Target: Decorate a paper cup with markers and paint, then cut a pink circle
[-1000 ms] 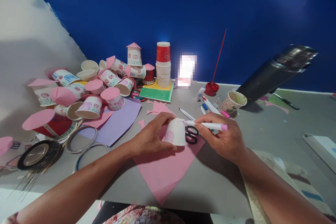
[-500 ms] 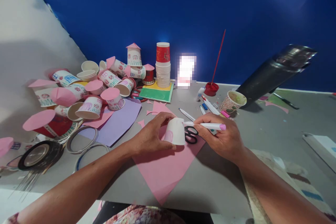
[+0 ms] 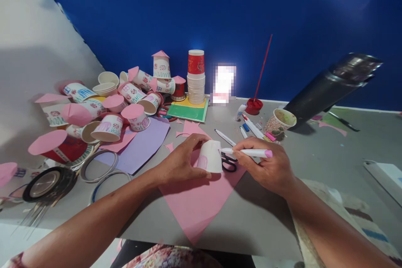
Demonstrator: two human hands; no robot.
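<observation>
My left hand [image 3: 185, 159] grips a white paper cup [image 3: 212, 157] turned upside down, thumb along its lower side. A pink door-like patch is drawn on the cup's left side. In my right hand [image 3: 266, 165] is a white marker pen [image 3: 253, 153] with a pink end, its tip at the cup's right side. Whether the tip touches the cup I cannot tell. Beneath the cup lies a sheet of pink paper [image 3: 194, 207], and black-handled scissors [image 3: 229, 166] rest between the hands, partly hidden.
At left, several decorated cups with pink paper roofs [image 3: 134, 112] crowd together near purple paper [image 3: 147, 144] and tape rolls [image 3: 99, 166]. A cup stack [image 3: 196, 88] stands behind. Loose markers [image 3: 251, 125], a patterned cup [image 3: 279, 121] and a black flask [image 3: 323, 88] lie right.
The marker tip has moved slightly down from near the cup's top edge to its right side. My left hand keeps its hold on the cup.
</observation>
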